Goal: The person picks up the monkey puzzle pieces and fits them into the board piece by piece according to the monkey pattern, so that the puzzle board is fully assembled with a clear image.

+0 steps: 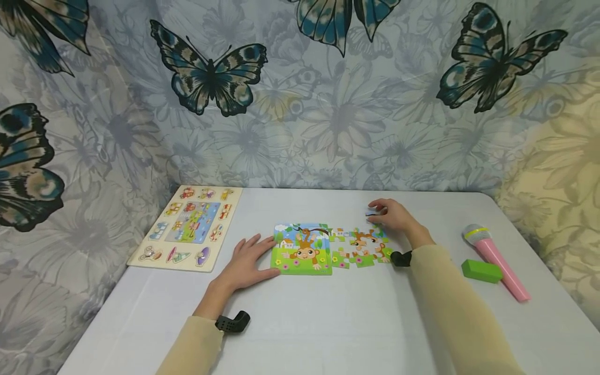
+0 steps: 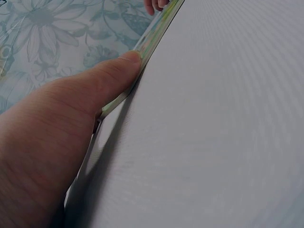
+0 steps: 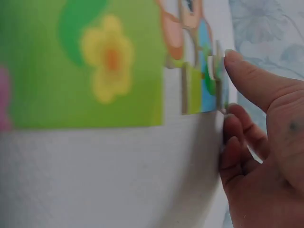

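Left hand (image 1: 248,263): I saw it spread at the left edge of the monkey picture board (image 1: 302,263), the thumb laid along the near edge in the left wrist view.
Right hand (image 1: 396,214): thumb and fingers pinched a small pale-blue puzzle piece (image 1: 372,212) beyond the far side of the loose pieces (image 1: 364,262).
Slipping piece: I judged the grip slight, only fingertips on a thin edge; a loosened pinch could have dropped it among the others.
Crowded pieces: the loose ones lay just beside the board, with gaps between some; a low wrist or sleeve (image 1: 457,307) sweeping across could have scattered them.
Skidding board: I reckoned a hard push from the left thumb could have shoved it rightward into those pieces.
Board's place: it lay flat on the white table (image 1: 356,323), between the two hands, left of the loose pieces.
Board's heading: its printed sky faced the wall and its grass faced the person, so the scene read upright from my head view.
Board's long axis: it looked wider left to right, but the slanted view foreshortened it, so I could not be sure.
Pinched piece's direction: in the right wrist view it showed nearly edge-on; I could not tell which way its print pointed, nor its long axis.
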The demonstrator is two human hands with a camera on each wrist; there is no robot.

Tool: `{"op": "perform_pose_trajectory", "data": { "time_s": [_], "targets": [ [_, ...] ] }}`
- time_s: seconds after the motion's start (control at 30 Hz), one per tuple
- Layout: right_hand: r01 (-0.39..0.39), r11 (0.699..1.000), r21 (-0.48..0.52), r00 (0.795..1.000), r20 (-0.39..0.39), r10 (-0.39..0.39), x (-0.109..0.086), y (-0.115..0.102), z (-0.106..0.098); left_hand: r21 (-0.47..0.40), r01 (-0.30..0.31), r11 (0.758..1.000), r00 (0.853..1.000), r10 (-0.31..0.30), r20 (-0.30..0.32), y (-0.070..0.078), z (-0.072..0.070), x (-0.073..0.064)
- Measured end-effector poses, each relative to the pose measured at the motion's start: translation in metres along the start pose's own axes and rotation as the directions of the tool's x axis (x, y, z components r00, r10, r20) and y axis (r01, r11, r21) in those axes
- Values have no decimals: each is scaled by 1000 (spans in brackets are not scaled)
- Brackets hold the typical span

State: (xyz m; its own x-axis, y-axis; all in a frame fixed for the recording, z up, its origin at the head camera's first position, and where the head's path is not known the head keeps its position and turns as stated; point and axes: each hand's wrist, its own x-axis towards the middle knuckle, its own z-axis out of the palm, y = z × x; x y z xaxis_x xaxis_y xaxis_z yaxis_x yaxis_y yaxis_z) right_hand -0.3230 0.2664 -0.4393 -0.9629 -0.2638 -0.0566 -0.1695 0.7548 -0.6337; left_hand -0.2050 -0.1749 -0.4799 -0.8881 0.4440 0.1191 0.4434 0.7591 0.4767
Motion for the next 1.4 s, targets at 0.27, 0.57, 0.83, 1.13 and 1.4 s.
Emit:
{"op": "perform_pose_trajectory", "data": {
  "time_s": [0.27, 0.57, 0.83, 1.13, 1.4],
  "targets": [
    [-8, 1000, -28, 1000, 1, 8, 1, 4, 2, -1, 4, 1000, 1000, -4, -7, 0, 0, -3],
    [11, 999, -34, 998, 54, -9, -6, 8, -6, 1, -9, 1000, 1000, 9, -4, -1, 3, 0],
    [32, 999, -30, 999, 19, -31, -11, 9, -6, 3, -16, 1000, 1000, 16, -4, 0, 4, 3],
    [51, 998, 23, 997, -54, -50, -13, 7, 2, 12, -12, 1000, 1000, 12, -21, -1, 1, 0],
    [79, 997, 5, 990, -119, -78, -14, 2, 4, 12, -10, 1000, 1000, 10, -10, -3, 2, 1]
  ]
}}
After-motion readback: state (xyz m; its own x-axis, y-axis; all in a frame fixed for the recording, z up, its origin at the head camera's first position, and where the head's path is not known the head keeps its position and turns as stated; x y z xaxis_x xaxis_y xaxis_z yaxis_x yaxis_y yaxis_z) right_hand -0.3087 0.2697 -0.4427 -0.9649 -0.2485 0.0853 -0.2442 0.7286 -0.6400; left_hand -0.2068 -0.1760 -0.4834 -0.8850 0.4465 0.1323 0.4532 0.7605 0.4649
